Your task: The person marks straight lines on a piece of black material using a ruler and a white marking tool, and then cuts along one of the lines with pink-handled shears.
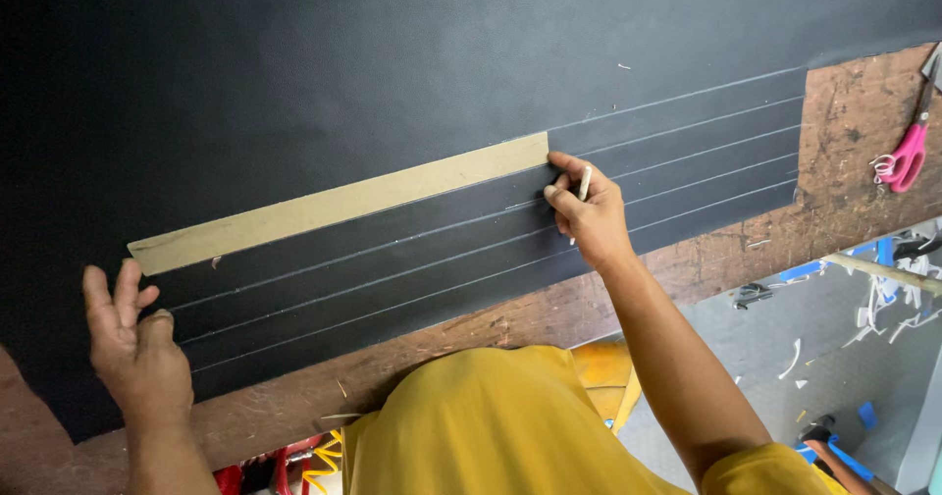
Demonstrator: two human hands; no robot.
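On the black sheet (392,63) lies a tan strip (339,202), its long axis slanting from lower left up to the right. At its right end sits the right hand (587,215), arm stretched forward, pinching a white marker (584,185). Left hand (137,343), fingers loosely spread and holding nothing, rests just below the strip's left end. Pink scissors (908,156) lie well apart on the tabletop (863,112).

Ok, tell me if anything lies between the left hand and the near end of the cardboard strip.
Nothing visible does. The left hand rests on the black sheet just below the strip, with only bare sheet and chalk lines between them. The right hand, holding chalk, is at the far end.
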